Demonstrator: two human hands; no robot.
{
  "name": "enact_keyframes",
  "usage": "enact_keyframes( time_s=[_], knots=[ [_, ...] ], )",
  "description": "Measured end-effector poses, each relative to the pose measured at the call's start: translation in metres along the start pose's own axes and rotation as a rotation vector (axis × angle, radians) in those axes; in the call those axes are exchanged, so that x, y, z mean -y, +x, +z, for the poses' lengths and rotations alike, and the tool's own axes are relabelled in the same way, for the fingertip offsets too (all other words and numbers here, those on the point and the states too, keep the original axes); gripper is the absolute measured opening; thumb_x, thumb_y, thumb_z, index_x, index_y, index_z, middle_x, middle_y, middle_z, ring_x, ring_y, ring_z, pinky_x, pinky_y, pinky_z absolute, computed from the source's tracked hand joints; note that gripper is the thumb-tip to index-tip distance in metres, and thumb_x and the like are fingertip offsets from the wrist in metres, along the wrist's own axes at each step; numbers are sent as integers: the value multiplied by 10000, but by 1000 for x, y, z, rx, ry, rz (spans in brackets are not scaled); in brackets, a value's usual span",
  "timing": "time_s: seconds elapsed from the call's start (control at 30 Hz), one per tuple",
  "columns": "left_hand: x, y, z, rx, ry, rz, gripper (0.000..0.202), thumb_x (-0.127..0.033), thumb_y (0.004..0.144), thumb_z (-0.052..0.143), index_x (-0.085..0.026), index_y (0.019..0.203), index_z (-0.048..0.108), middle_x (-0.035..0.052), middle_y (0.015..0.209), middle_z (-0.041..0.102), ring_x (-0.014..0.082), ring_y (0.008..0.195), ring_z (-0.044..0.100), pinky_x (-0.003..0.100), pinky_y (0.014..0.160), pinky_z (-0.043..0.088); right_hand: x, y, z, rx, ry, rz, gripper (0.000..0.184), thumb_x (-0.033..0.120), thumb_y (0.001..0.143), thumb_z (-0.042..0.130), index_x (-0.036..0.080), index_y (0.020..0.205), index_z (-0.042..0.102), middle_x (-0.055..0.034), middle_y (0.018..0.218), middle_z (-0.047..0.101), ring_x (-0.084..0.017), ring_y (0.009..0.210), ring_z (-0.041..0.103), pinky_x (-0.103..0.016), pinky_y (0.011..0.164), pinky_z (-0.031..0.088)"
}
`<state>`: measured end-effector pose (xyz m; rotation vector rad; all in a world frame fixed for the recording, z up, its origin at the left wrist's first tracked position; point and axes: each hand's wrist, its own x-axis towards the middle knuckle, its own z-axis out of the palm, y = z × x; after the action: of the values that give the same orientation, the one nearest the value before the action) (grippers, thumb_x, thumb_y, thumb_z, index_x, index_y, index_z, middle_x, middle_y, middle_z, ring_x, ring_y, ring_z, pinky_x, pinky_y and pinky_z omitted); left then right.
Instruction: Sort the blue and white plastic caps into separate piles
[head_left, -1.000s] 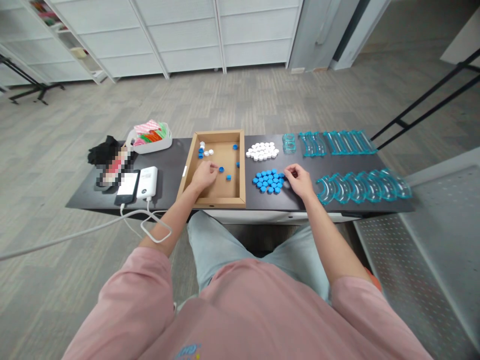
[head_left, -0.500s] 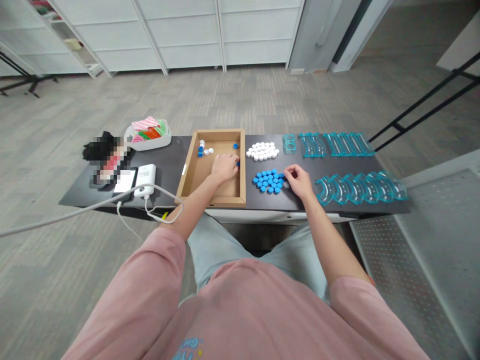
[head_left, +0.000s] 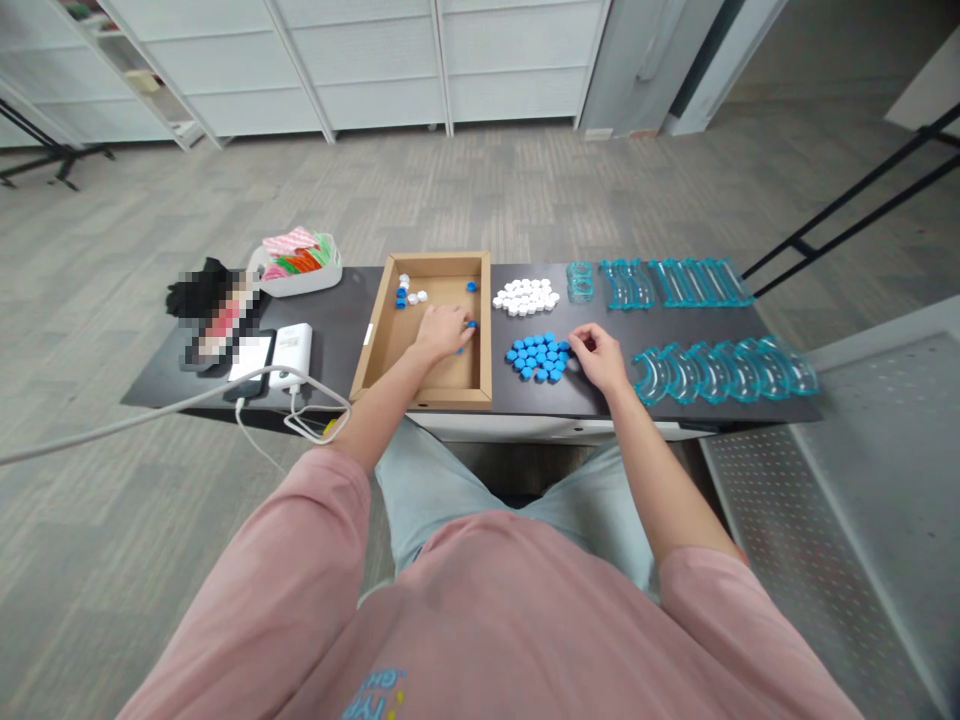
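My left hand (head_left: 444, 330) is inside a shallow cardboard box (head_left: 421, 400), palm down. Its fingertips are closed on a small blue cap-like piece (head_left: 471, 324) near the box's right side. Another blue piece (head_left: 460, 351) shows just below that hand. At the right edge of a pile of blue cap-like pieces (head_left: 536, 357) is my right hand (head_left: 598, 357), with thumb and forefinger curled together. Whatever sits between those fingertips is hidden. Inside the box, a few white pieces (head_left: 422, 296) and blue pieces (head_left: 400, 298) lie at the upper left, and one blue piece (head_left: 471, 287) at the upper right.
Behind the blue pile lies a heap of white pieces (head_left: 526, 296). Clear teal-edged plastic parts (head_left: 701, 284) line the table's right, with curved ones (head_left: 724, 374) in front. On the left are a white basket (head_left: 304, 283), a white device (head_left: 292, 350) and a loose cable (head_left: 172, 415).
My left hand has shifted slightly left, and the blue piece at its fingertips is farther from the box's right wall. A blue piece below the hand has come into view. My right hand stays by the pile.
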<state>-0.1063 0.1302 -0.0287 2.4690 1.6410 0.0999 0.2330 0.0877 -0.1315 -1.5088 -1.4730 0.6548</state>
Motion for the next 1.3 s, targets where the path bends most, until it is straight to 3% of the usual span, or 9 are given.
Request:
enact_keyframes(
  time_s=[0.27,0.4,0.57,0.63,0.77,0.97,1.13,1.3],
  knots=[
    [18,-8,3,-60,70,-59,462,-281,1122,399,-162,1196,840,196,1376,709,370,1369,608,536,1219,388,-1,0,1,3,5,6,362,652,897,724,293,902,682,-61,876,786,-276,806,691,-439,840,597],
    [27,-9,-1,-107,87,-144,483,-323,1131,390,-126,1205,825,236,1367,711,396,1362,626,544,1191,427,-3,0,1,-3,8,11,348,634,896,721,287,901,689,-66,880,787,-276,805,695,-445,839,596],
    [36,-13,-4,26,-77,-162,352,-430,1058,611,-198,1251,793,152,1309,755,316,1220,713,415,1059,557,-4,1,2,-5,24,7,366,645,884,731,280,899,704,-54,851,785,-267,797,704,-434,825,602],
    [39,-16,-3,50,-100,-128,276,-375,994,695,-221,1199,797,125,1245,769,301,1194,721,388,1056,568,-5,2,3,-11,33,6,365,641,877,736,277,892,705,-49,842,780,-262,793,703,-428,818,602],
    [45,-19,3,16,-226,-103,197,-224,943,684,-199,1113,781,120,1137,777,285,1128,736,406,1068,590,-6,3,3,-12,38,7,352,629,878,742,280,887,702,-47,852,778,-257,798,699,-420,812,603],
    [53,-21,13,-79,-500,-125,390,-137,903,650,-142,1289,711,148,1274,742,234,1157,731,383,1068,616,-5,3,3,-12,34,0,326,599,884,740,276,889,703,-47,830,766,-257,785,698,-417,804,599],
    [53,-34,4,-30,-331,-76,306,-183,923,661,-201,1210,764,122,1309,729,287,1281,686,452,1197,532,-4,2,2,-13,25,-5,323,598,887,739,276,893,702,-42,822,765,-257,788,699,-417,813,598],
    [39,-46,-1,-26,-140,-19,368,-356,997,714,-207,1327,784,155,1368,698,361,1352,618,532,1195,448,-3,1,2,-12,10,1,331,601,893,738,272,895,698,-46,816,758,-254,776,693,-412,800,589]
  ],
)
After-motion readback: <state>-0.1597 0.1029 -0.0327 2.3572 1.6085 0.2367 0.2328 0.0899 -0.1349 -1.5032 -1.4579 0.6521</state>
